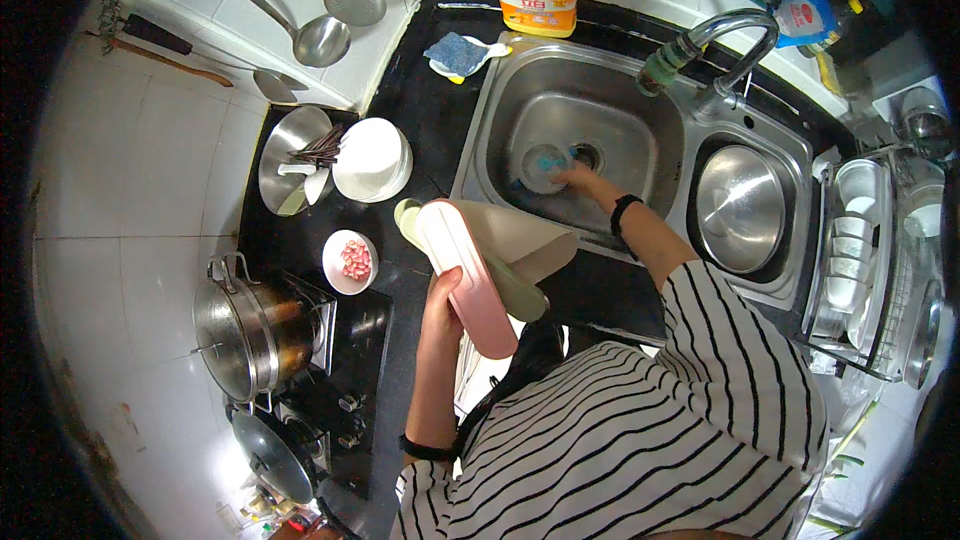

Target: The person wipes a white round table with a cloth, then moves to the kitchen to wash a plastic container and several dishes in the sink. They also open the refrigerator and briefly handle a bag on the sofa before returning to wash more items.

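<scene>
My left hand (443, 298) is closed on the edge of a long, round-ended pink plastic piece (470, 290), tilted over the counter's front. Against it lie a similar green piece (515, 290) and a curved beige sheet (520, 240); whether they are joined I cannot tell. Down in the large sink basin (630, 130), my right hand (578, 178) has its fingers closed at the rim of a small clear round container (540, 175). Something blue shows in or through it. It sits beside the drain (586, 157). My right fingertips are partly hidden.
A faucet (735, 30) arches over the sink, with a metal lid or bowl (740, 208) in the smaller basin. Stacked white bowls (370, 162) and a bowl of pink pieces (350, 262) stand left, near a pot (250, 330). A dish rack (855, 250) is at right.
</scene>
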Demonstrator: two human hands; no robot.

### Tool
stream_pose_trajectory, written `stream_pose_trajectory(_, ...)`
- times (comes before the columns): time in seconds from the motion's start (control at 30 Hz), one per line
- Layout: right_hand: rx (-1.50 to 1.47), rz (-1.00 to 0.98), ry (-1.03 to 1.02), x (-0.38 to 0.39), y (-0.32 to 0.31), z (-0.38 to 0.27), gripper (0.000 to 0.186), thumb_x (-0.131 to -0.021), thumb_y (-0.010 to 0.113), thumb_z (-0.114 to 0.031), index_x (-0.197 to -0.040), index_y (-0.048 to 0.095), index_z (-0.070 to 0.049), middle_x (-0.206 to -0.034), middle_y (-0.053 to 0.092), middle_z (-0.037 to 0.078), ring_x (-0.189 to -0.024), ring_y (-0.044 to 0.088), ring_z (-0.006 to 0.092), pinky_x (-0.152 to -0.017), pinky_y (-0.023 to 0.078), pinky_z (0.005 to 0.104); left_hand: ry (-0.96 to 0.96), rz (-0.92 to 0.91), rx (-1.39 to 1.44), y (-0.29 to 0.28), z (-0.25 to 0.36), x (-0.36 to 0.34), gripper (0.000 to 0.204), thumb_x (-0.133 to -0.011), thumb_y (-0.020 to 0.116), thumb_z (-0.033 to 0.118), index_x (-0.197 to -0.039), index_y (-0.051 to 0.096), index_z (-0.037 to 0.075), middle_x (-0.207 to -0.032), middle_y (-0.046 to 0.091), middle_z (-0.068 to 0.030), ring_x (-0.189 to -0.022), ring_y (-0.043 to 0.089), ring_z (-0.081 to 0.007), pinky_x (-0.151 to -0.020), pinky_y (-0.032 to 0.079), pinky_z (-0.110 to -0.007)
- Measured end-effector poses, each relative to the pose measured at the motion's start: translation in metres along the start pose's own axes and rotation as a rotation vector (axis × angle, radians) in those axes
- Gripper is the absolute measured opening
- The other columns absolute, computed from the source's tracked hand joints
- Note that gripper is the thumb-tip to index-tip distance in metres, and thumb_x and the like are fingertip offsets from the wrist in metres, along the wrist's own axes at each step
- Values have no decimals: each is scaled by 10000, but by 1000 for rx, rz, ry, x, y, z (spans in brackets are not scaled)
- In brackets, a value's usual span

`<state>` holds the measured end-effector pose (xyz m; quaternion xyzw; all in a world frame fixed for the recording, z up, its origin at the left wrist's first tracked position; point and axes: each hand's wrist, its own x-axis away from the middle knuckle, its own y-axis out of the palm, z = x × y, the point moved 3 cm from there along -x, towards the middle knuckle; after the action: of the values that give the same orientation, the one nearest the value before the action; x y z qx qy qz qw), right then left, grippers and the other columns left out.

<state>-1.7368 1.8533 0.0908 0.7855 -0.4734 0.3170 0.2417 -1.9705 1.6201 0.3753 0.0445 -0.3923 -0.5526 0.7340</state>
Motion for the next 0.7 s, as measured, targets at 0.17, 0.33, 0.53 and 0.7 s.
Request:
stream_pose_trajectory(0.17, 726, -14, -61, 92, 4, -85, 766, -739, 628, -486, -1299, 377, -29, -1170, 510, 125, -1048, 498, 253, -875, 409, 391, -53, -74, -43, 12, 10, -11, 569, -763, 620, 379, -1169, 490, 2, -995, 590, -105, -882, 583, -215, -778, 467, -325)
stream_pose_trajectory(0.33, -7, -420, -224, 242, 63, -126, 672, -777, 641, -458, -1241, 455, -9, -1072, 578, 97, -959, 554, 178, -815, 451, 303, -85, -237, -138, 41, 8, -33, 526, -794, 581, 361, -1174, 490, 9, -989, 590, -109, -863, 586, -218, -764, 472, -322)
stream_pose_trajectory(0.53, -253, -71, -384, 292, 68, -100, 575, -744, 706, -187, -1229, 461, 0, -1092, 581, 117, -971, 561, 193, -825, 461, 335, 55, -179, -299, 73, -25, -82, 562, -862, 554, 372, -1248, 418, -13, -1121, 537, -106, -985, 542, -191, -826, 447, -320)
stream_pose_trajectory(0.7, -320, 211, -442, 291, 40, -73, 591, -729, 694, -195, -1227, 452, 14, -1070, 600, 145, -937, 592, 225, -816, 466, 350, -1, -194, -313, 107, -58, -103, 627, -913, 432, 478, -1282, 384, -27, -1200, 484, -106, -1063, 475, -184, -917, 369, -291)
